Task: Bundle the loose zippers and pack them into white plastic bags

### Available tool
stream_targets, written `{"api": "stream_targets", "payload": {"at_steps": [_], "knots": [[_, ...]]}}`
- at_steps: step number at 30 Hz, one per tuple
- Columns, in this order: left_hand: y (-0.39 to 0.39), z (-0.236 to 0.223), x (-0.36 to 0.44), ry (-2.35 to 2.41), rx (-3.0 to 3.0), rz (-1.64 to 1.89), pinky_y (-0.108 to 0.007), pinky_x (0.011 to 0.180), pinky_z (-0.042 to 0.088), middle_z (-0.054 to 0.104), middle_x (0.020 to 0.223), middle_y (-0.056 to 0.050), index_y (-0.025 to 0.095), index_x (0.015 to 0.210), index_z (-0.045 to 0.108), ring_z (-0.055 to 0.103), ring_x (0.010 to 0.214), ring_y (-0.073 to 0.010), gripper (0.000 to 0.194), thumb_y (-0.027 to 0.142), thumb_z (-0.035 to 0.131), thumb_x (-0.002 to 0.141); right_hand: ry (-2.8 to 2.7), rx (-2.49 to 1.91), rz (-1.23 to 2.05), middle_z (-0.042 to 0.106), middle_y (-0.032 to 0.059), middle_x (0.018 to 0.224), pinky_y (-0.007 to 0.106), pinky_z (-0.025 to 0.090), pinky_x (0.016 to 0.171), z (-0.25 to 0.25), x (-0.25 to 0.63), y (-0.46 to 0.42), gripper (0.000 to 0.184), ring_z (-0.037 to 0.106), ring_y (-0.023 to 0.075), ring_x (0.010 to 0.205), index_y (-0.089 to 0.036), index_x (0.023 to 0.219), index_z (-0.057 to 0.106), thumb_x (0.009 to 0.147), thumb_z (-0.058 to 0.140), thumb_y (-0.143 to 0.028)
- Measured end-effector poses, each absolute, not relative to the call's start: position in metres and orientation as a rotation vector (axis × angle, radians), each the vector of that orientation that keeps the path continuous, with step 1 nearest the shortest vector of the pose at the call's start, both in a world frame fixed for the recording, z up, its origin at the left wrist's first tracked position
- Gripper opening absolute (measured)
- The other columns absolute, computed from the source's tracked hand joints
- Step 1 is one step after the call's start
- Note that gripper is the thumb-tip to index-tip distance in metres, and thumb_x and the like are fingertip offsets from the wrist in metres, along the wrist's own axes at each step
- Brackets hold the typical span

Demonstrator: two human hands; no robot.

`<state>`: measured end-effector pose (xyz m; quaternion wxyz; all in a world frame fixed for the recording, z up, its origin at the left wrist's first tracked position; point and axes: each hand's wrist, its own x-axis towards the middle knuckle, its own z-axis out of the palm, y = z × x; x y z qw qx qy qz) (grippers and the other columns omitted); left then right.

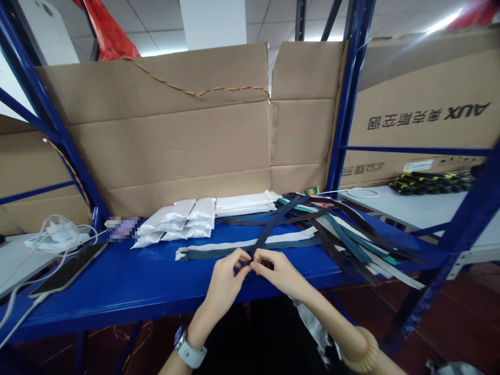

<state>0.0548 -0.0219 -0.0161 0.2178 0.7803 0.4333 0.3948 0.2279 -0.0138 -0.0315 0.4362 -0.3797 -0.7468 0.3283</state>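
Note:
Both hands meet at the front of the blue shelf, pinching the near end of a long navy zipper [269,225]. My left hand [229,272] has thumb and index finger closed on that end. Against it, my right hand [276,266] pinches the same end from the other side. The tip between the fingers is mostly hidden. From there the zipper runs back and right over a white zipper [250,244] and a grey-blue zipper [211,253] lying crosswise. A loose pile of dark, white and teal zippers [351,237] spreads to the right.
White packets [179,219] are stacked at the back left, beside flat white bags [246,202]. A phone [68,268] with a white cable lies at the left. Blue posts [347,99] and cardboard [175,135] bound the shelf [128,281]. Black-and-yellow items [429,182] sit at right.

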Motion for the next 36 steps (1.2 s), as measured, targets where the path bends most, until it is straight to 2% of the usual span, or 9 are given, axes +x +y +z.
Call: {"api": "stream_targets", "payload": {"at_steps": [5, 11, 14, 16, 21, 26, 32, 36], "knots": [[-0.028, -0.018, 0.048, 1.091, 2.095, 1.108, -0.021, 0.057, 0.045, 0.063, 0.078, 0.000, 0.019, 0.087, 0.063, 0.058, 0.061, -0.0113, 0.012, 0.025, 0.052, 0.085, -1.908, -0.968, 0.768, 0.052, -0.0038, 0.068, 0.022, 0.031, 0.057, -0.029, 0.227, -0.017, 0.021, 0.043, 0.0101, 0.062, -0.018, 0.075, 0.053, 0.088, 0.053, -0.035], [-0.035, -0.022, 0.049, 1.078, 2.010, 1.175, -0.023, 0.063, 0.048, 0.065, 0.083, -0.001, 0.020, 0.089, 0.063, 0.062, 0.072, -0.0137, 0.017, 0.029, 0.049, 0.088, -1.878, -0.945, 0.806, 0.054, -0.0036, 0.072, 0.022, 0.034, 0.059, -0.031, 0.224, -0.020, 0.015, 0.047, 0.0108, 0.064, -0.019, 0.086, 0.051, 0.087, 0.054, -0.034], [-0.038, -0.026, 0.048, 1.077, 1.967, 1.191, -0.024, 0.067, 0.050, 0.066, 0.092, -0.002, 0.020, 0.093, 0.062, 0.062, 0.076, -0.0144, 0.013, 0.027, 0.057, 0.083, -1.841, -0.965, 0.775, 0.052, -0.0048, 0.068, 0.022, 0.034, 0.058, -0.033, 0.218, -0.022, 0.012, 0.046, 0.0107, 0.060, -0.020, 0.090, 0.050, 0.086, 0.055, -0.030], [-0.040, -0.028, 0.047, 1.065, 1.947, 1.197, -0.025, 0.069, 0.051, 0.065, 0.096, -0.002, 0.020, 0.094, 0.060, 0.063, 0.077, -0.0145, 0.017, 0.024, 0.062, 0.078, -1.822, -0.970, 0.756, 0.051, -0.0059, 0.064, 0.022, 0.034, 0.056, -0.034, 0.213, -0.024, 0.013, 0.045, 0.0107, 0.058, -0.020, 0.094, 0.051, 0.085, 0.056, -0.028], [-0.038, -0.034, 0.044, 1.039, 1.810, 1.265, -0.026, 0.073, 0.051, 0.065, 0.092, -0.002, 0.020, 0.092, 0.056, 0.064, 0.083, -0.0162, 0.016, 0.024, 0.063, 0.077, -1.764, -0.972, 0.725, 0.055, -0.0045, 0.064, 0.023, 0.035, 0.057, -0.034, 0.203, -0.030, 0.007, 0.050, 0.0118, 0.060, -0.020, 0.087, 0.056, 0.084, 0.058, -0.026], [-0.035, -0.036, 0.041, 0.968, 1.653, 1.259, -0.025, 0.063, 0.051, 0.063, 0.078, 0.000, 0.018, 0.089, 0.054, 0.063, 0.071, -0.0147, 0.016, 0.024, 0.063, 0.077, -1.666, -0.933, 0.825, 0.062, -0.0019, 0.067, 0.024, 0.041, 0.062, -0.037, 0.201, -0.030, 0.008, 0.058, 0.0139, 0.064, -0.020, 0.087, 0.059, 0.084, 0.058, -0.027], [-0.036, -0.035, 0.041, 0.977, 1.692, 1.275, -0.026, 0.067, 0.050, 0.063, 0.077, -0.002, 0.017, 0.086, 0.058, 0.063, 0.073, -0.0156, 0.011, 0.025, 0.061, 0.080, -1.757, -0.929, 0.780, 0.059, -0.0021, 0.065, 0.025, 0.040, 0.061, -0.037, 0.202, -0.029, 0.011, 0.055, 0.0139, 0.062, -0.020, 0.091, 0.060, 0.086, 0.054, -0.028], [-0.036, -0.038, 0.042, 1.048, 1.774, 1.357, -0.025, 0.066, 0.050, 0.061, 0.083, -0.003, 0.017, 0.083, 0.061, 0.061, 0.071, -0.0138, 0.007, 0.024, 0.058, 0.082, -1.820, -0.898, 0.768, 0.058, -0.0018, 0.070, 0.025, 0.040, 0.063, -0.034, 0.203, -0.032, 0.010, 0.056, 0.0150, 0.066, -0.021, 0.096, 0.051, 0.088, 0.049, -0.027]]}}
